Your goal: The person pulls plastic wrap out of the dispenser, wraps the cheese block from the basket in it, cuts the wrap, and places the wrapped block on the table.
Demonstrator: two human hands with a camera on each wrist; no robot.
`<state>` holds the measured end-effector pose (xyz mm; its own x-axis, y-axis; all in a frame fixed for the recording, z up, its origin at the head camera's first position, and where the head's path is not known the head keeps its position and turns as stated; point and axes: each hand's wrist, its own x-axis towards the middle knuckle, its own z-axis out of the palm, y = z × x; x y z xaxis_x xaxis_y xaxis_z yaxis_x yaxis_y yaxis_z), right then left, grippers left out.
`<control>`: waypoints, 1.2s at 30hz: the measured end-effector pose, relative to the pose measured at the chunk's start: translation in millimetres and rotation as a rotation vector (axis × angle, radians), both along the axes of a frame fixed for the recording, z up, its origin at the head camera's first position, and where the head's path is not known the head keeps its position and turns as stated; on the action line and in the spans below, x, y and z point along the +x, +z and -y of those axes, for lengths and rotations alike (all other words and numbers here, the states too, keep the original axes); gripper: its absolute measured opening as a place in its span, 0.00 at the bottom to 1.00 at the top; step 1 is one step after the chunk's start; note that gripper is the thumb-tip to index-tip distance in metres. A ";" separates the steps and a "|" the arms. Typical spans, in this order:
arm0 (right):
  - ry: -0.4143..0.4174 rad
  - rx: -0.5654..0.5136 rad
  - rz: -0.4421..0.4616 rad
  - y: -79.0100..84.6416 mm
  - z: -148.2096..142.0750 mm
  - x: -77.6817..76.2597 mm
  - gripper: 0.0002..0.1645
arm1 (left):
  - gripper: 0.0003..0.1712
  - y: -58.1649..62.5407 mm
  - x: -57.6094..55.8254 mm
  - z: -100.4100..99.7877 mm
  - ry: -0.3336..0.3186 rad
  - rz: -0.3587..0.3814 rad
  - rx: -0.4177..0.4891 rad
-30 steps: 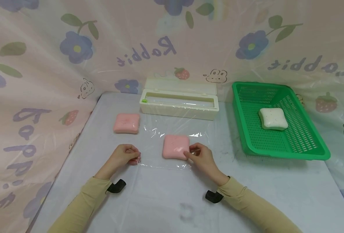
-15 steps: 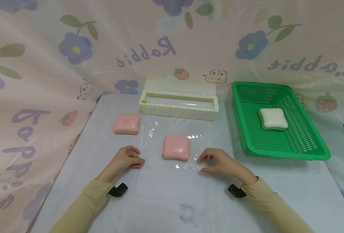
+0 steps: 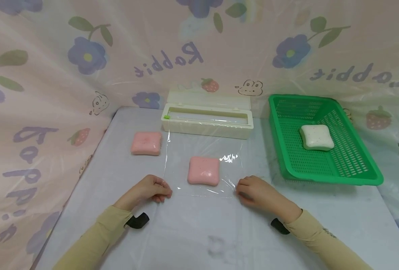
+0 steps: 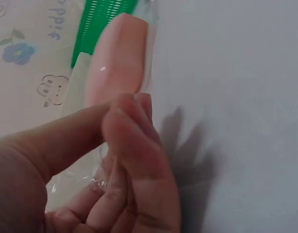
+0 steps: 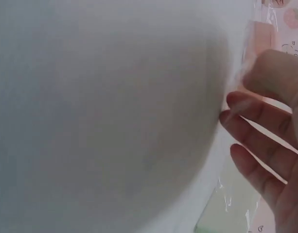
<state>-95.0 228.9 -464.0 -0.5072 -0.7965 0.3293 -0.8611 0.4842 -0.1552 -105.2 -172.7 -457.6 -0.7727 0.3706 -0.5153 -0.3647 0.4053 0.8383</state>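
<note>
A pink soap bar (image 3: 204, 171) lies on a sheet of clear cling film (image 3: 179, 176) in the middle of the table. My left hand (image 3: 152, 188) pinches the film's near left corner between thumb and fingers. At the near right corner, my right hand (image 3: 258, 193) holds the film's edge, its fingers bent toward the thumb. In the left wrist view the fingertips meet just before the soap bar (image 4: 117, 58). The right wrist view has the film faint and blurred by the right hand (image 5: 265, 116). Neither hand touches the soap.
The film runs back to a white cling film dispenser (image 3: 207, 128) with its lid up and a green slider at the left. Another pink soap bar (image 3: 147, 143) lies left of the film. A green basket (image 3: 287, 157) at the right holds a white soap bar (image 3: 317, 137).
My right hand has left the soap's side, moved right and come to the film's near right corner. My left hand has shifted slightly nearer and right. The soap has stayed in place.
</note>
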 end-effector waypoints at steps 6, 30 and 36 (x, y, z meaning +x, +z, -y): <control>-0.066 -0.024 0.051 4.3 -4.0 1.6 0.10 | 0.09 1.6 -2.4 8.1 0.051 0.115 0.225; -0.534 -0.219 0.465 0.4 18.8 -18.2 0.04 | 0.31 9.0 -3.4 -22.4 0.645 0.636 1.096; -0.598 -0.175 0.320 1.6 28.3 -13.2 0.04 | 0.37 10.8 -4.1 -20.8 0.525 0.508 1.005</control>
